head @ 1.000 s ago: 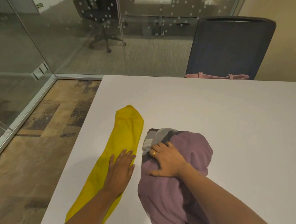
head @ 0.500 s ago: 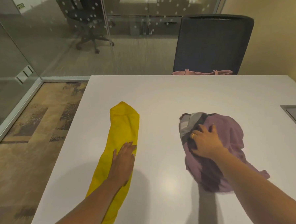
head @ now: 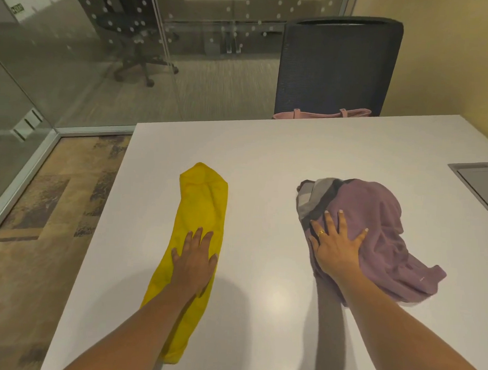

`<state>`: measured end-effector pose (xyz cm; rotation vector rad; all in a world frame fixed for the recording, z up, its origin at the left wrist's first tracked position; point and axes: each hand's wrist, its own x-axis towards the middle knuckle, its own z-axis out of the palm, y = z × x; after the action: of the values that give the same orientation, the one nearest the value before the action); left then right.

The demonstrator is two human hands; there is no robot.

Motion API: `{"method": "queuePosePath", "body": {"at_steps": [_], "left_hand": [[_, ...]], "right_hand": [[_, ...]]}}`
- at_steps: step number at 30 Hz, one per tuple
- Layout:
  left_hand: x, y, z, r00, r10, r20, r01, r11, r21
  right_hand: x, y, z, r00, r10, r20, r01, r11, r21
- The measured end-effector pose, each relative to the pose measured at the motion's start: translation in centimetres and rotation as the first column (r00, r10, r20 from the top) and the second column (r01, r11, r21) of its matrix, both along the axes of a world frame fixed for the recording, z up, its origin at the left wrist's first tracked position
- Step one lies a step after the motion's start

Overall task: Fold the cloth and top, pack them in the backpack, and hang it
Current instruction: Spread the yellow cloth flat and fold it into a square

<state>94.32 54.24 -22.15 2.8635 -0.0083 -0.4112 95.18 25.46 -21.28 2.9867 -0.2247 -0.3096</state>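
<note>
A long yellow cloth point(head: 202, 205), folded into a narrow strip, lies on the white table point(head: 267, 152) at the left. My left hand point(head: 195, 260) rests flat on its middle, fingers apart. A crumpled purple top point(head: 382, 229) with a grey and dark collar part lies at the right. My right hand point(head: 335, 246) presses flat on the top's left side, fingers spread, a ring on one finger. A pink bag point(head: 322, 115) shows just behind the far table edge, on the chair seat; only its top rim and straps are visible.
A dark mesh office chair point(head: 336, 65) stands behind the table's far edge. A grey cable hatch point(head: 480, 183) is set into the table at the right. Glass walls and patterned carpet lie to the left; the table's left edge is near the yellow cloth.
My right hand has slid the purple top to the right, away from the yellow cloth, and now lies spread flat on it. My left hand stayed on the yellow cloth.
</note>
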Motion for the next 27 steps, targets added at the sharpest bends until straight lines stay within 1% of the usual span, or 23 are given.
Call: {"method": "queuePosePath", "body": {"at_steps": [2, 4, 8, 10, 12, 14, 16, 18, 20, 21, 23, 25, 27], "left_hand": [[0.5, -0.6, 0.4, 0.997, -0.062, -0.046, 0.062, 0.998, -0.002], [0.9, -1.1, 0.9, 0.982, -0.164, -0.092, 0.163, 0.986, -0.017], [1.3, -1.4, 1.5, 0.906, -0.395, -0.15, 0.389, 0.919, -0.071], [1.3, -1.5, 1.6, 0.872, -0.465, -0.149, 0.461, 0.885, -0.066], [1.3, -1.7, 1.8, 0.858, -0.496, -0.137, 0.492, 0.868, -0.058], [1.2, -1.8, 2.3, 0.841, -0.527, -0.127, 0.527, 0.849, -0.032], [0.9, -1.6, 2.7, 0.827, -0.551, -0.111, 0.555, 0.832, -0.004], [0.6, -1.2, 2.7, 0.844, -0.53, -0.086, 0.528, 0.848, -0.049], [0.2, -0.5, 2.7, 0.877, -0.477, -0.047, 0.468, 0.874, -0.13], [0.0, -0.1, 2.6, 0.893, -0.45, -0.005, 0.443, 0.88, -0.17], [-0.1, 0.4, 2.4, 0.919, -0.39, 0.056, 0.391, 0.887, -0.244], [-0.3, 0.6, 2.6, 0.94, -0.338, 0.05, 0.338, 0.901, -0.272], [-0.3, 0.7, 2.6, 0.958, -0.283, 0.043, 0.283, 0.91, -0.304]], "right_hand": [[0.0, -0.8, 0.1, 0.999, -0.047, -0.025, 0.046, 0.998, -0.04], [-0.1, -1.4, 0.6, 0.993, -0.1, -0.056, 0.094, 0.991, -0.099], [-0.2, -2.5, 1.8, 0.961, -0.241, -0.135, 0.212, 0.958, -0.195], [-0.3, -2.5, 2.3, 0.945, -0.297, -0.136, 0.271, 0.946, -0.18], [-0.3, -1.7, 2.4, 0.965, -0.256, -0.05, 0.253, 0.966, -0.056], [-0.1, -0.3, 2.2, 0.987, -0.145, 0.074, 0.133, 0.981, 0.14], [0.2, 1.6, 2.2, 0.989, -0.016, 0.144, -0.025, 0.961, 0.277], [0.4, 3.7, 2.3, 0.976, 0.103, 0.192, -0.167, 0.921, 0.352], [0.3, 5.6, 2.2, 0.968, 0.153, 0.197, -0.221, 0.891, 0.396], [0.3, 6.4, 2.1, 0.977, 0.141, 0.162, -0.198, 0.884, 0.424], [0.2, 7.5, 1.7, 0.996, 0.065, 0.054, -0.084, 0.846, 0.526], [0.3, 8.1, 1.2, 0.999, -0.03, -0.012, 0.031, 0.793, 0.608], [0.5, 8.4, 1.3, 0.985, -0.171, -0.021, 0.139, 0.719, 0.681]]}}
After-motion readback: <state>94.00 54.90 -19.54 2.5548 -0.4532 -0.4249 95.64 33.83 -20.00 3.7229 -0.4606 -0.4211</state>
